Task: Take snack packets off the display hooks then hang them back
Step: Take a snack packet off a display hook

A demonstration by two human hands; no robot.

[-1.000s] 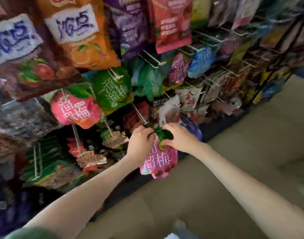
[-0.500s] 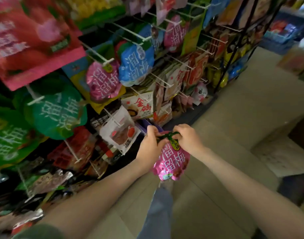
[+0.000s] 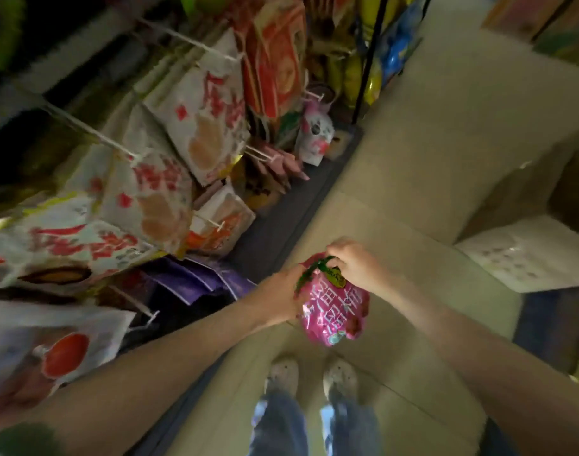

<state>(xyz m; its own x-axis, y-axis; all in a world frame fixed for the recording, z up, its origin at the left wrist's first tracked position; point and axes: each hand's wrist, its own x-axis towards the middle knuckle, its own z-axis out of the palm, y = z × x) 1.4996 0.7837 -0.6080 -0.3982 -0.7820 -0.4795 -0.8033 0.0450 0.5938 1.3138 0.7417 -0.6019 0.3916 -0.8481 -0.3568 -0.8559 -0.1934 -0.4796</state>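
- A person looks down at their own two hands, which hold one pink packet (image 3: 337, 311) out in front of them above a pale floor (image 3: 413, 179).
- The right hand (image 3: 357, 264) has its fingers curled over the packet's green top edge (image 3: 309, 274) and pinches it from above.
- The left hand (image 3: 281, 301) closes on the other end of that edge. Its fingertips are hidden behind the packet, so the exact hold cannot be made out.
- The packet hangs below the grip. Its long axis runs from the green edge between the hands down toward the person's shoes (image 3: 284, 373), and its printed face is turned up to the camera.
- The packet is on no hook; it is held in the air, well apart from the display.
- The hooks (image 3: 212, 223) lie on the left-hand side of the grip and beyond it. They are white wires poking out toward the aisle, with white packets (image 3: 196, 126) hanging on them.
- Purple packets (image 3: 196, 281) sit low on the display, just beyond the left wrist.
- The left hand is the nearer one to the display, and the right hand is on the aisle side.
- To hang the packet, its green edge would probably have to travel left and away from the body, with the hanging hole facing a wire tip.
- The picture is blurred, so neither the hole nor a free hook can be made out.
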